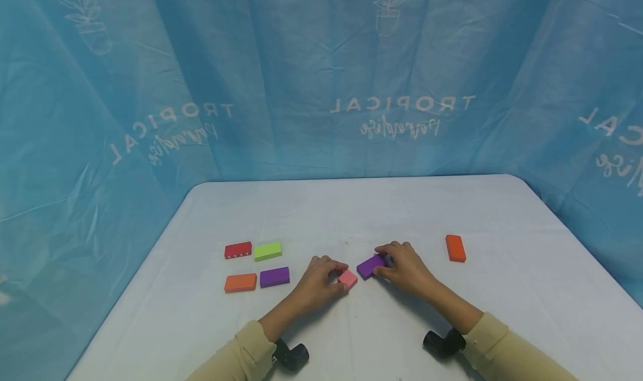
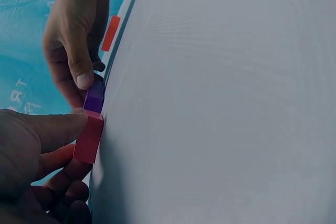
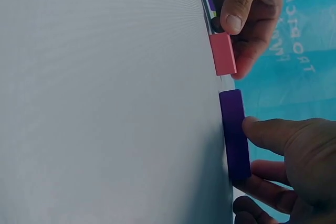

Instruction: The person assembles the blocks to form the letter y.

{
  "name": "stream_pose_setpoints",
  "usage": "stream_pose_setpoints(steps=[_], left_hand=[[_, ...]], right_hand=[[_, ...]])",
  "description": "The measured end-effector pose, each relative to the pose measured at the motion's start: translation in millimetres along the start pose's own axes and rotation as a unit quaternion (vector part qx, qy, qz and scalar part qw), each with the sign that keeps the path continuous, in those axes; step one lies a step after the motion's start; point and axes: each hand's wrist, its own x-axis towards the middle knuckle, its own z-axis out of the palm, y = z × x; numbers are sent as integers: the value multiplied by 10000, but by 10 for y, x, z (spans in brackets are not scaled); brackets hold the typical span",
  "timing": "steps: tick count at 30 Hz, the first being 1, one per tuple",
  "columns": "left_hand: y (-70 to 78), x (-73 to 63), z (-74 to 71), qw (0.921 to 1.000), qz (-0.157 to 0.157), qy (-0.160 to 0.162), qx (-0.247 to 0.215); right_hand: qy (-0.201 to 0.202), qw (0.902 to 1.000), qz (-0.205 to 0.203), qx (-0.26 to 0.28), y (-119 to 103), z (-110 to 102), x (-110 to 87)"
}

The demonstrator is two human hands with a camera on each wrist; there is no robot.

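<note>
Pink block [image 1: 348, 279]: one, about midway between the left and right edges of the white table [image 1: 402, 208]; pinched between thumb and fingers of the left hand [image 1: 317, 283], the grip narrow.

Purple block [image 1: 370, 266]: one, oblong, just beyond the pink block and to its right, a slight gap between them; gripped by opposite edges between thumb and fingers of the right hand [image 1: 406, 268], the grip wider than the left.

Set of four, towards the table's left edge, in two rows. Far row: red block [image 1: 238, 250] with pale spots on its near side; lime-green block [image 1: 268, 251] just beside it, on the right. Near row: orange block [image 1: 240, 283], left; second purple block [image 1: 274, 277], right.

Red-orange block [image 1: 455, 248]: single, well apart from the rest, towards the table's right edge, its long side pointing roughly at the far edge.

Sleeves [image 1: 512, 347]: beige, with a black wrist device [image 1: 444, 345] by each cuff.

Curtain [image 1: 301, 63]: blue, behind the far edge and along both sides; mirrored lettering "TROPICAL Paradise".
</note>
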Motion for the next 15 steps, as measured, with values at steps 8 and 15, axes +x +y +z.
stream_pose_setpoints(steps=[8, 15], left_hand=[[32, -9, 11, 9998, 29, 152, -122], [57, 11, 29, 9997, 3, 204, -157]], right_hand=[[-53, 10000, 7, 50, -21, 7, 34], [-6, 9999, -124, 115, -38, 20, 53]])
